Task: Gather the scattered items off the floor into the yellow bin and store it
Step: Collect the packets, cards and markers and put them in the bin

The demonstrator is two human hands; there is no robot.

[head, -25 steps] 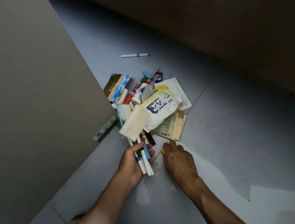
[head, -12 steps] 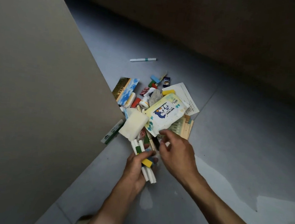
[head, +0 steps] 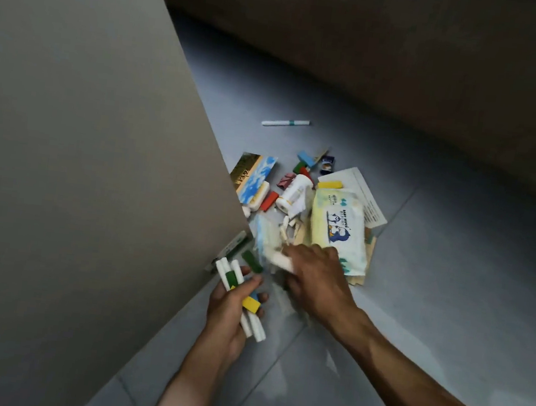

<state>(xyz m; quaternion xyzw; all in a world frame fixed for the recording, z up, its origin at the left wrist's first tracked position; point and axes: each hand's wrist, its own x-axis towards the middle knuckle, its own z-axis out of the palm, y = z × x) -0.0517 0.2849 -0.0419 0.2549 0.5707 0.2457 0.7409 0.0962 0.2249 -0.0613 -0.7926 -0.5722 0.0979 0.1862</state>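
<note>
The fingers [head: 252, 284] of our left hand [head: 230, 312] are clamped around a bundle of markers [head: 230, 273], white barrels with green and blue bands, with a small yellow block [head: 251, 304] trapped against them. Our right hand [head: 315, 275] is pressed into the near edge of the pile, fingers curled over something white and soft-looking; the blur there prevents us from saying whether they have closed on it. The remaining items lie together on the grey tiled floor [head: 450, 290], beside a large grey panel [head: 82, 148]: a pack of baby wipes [head: 337, 227], a white bottle [head: 294, 192], a red block [head: 269, 200], printed cards and papers, and one stray marker [head: 285, 123] well apart, farther out. The yellow bin is not in view. We judge the markers light, rigid and smooth, liable to slide out endwise from a full fist, so they are best gripped across the middle of the bundle. The wipes pack looks soft and yielding, probably the heaviest article here, and should be taken by its long sides. The papers are thin and flat to the tile and will need lifting by an edge. The left hand appears close to capacity.
</note>
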